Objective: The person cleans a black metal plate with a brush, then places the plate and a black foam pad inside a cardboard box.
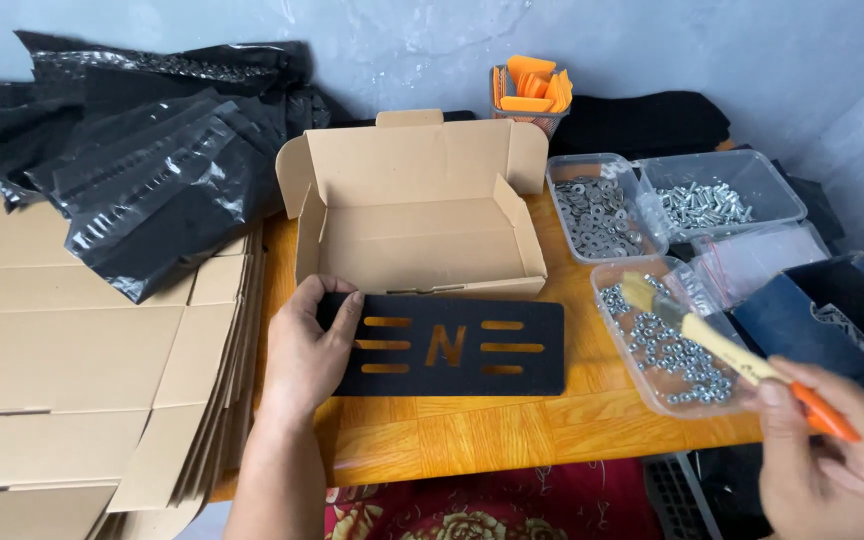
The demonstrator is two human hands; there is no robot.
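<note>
A flat black plate [472,345] with slot cut-outs lies on the wooden table [512,430] in front of an open cardboard box [417,215]. My left hand [310,345] rests on the plate's left end, fingers spread over its edge. At the lower right, my right hand [832,455] grips a paintbrush [712,340] by its orange and pale handle. The bristles point up-left, over a clear tub of small nuts [667,350].
Flattened cardboard boxes [72,350] are stacked at the left, with black plastic bags [142,150] behind them. Clear tubs of washers [597,215] and screws [717,195] stand at the right. An orange-filled mesh cup [532,95] sits at the back, a dark blue box [832,310] far right.
</note>
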